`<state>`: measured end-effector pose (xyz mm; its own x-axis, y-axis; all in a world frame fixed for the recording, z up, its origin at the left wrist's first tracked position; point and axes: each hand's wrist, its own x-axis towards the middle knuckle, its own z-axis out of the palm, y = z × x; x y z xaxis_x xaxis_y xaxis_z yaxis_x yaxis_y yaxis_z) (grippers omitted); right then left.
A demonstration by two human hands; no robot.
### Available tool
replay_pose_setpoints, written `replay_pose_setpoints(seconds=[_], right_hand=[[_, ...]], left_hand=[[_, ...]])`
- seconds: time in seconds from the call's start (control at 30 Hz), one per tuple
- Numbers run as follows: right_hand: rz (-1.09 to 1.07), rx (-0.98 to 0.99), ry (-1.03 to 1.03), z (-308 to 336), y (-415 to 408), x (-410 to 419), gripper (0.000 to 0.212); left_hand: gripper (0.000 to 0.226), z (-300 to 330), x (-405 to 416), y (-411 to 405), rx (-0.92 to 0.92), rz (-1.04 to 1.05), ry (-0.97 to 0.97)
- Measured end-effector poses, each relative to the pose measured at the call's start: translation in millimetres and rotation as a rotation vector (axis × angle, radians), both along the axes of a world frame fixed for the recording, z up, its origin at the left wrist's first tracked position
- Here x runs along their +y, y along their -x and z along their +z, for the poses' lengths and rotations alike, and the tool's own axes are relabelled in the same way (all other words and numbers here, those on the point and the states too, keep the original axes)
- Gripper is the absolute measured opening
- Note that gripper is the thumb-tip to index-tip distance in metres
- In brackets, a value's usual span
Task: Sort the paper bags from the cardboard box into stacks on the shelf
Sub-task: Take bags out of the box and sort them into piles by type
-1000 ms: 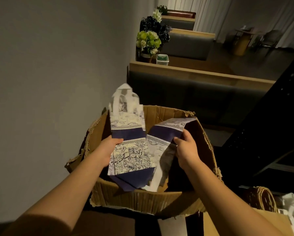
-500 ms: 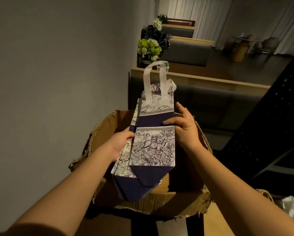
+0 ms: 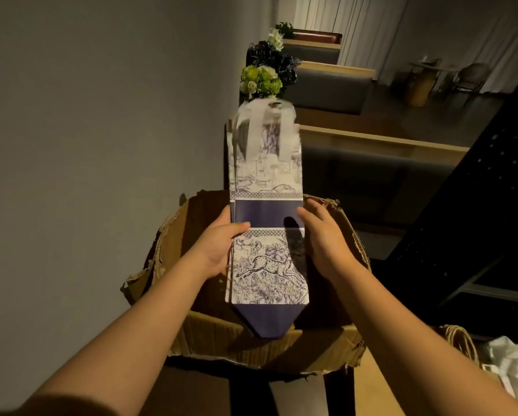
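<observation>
The left hand (image 3: 218, 250) pinches the folded paper bags (image 3: 268, 235) above the cardboard box (image 3: 269, 349); the open right hand (image 3: 323, 238) should square their edges before stacking.

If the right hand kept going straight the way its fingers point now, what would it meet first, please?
Probably the far rim of the cardboard box, just beyond the right hand; depth is unclear.
</observation>
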<state>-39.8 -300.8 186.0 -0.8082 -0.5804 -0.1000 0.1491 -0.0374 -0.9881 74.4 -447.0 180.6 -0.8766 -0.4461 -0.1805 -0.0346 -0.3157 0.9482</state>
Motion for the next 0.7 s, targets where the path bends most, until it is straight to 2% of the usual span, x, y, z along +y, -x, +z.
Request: replay_pose_setpoints(seconds=[0.13,0.27,0.37,0.47,0.7], right_hand=[[-0.024,0.131,0.044,13,-8,2,0.033],[-0.008,0.12,0.094,22,-11,11,0.033],[0.0,0.114,0.101,28,-19,14,0.033],[-0.008,0.114,0.117,34,-22,21,0.03],[-0.026,0.146,0.112,37,-29,38,0.032]], left_hand=[[0.056,16,16,7,-0.036,0.016,0.174],[0.057,37,21,12,0.081,0.151,0.181],[0.068,47,30,13,0.134,0.114,0.262],[0.078,53,35,8,0.157,0.087,0.248],[0.074,51,51,5,0.155,0.069,0.239]])
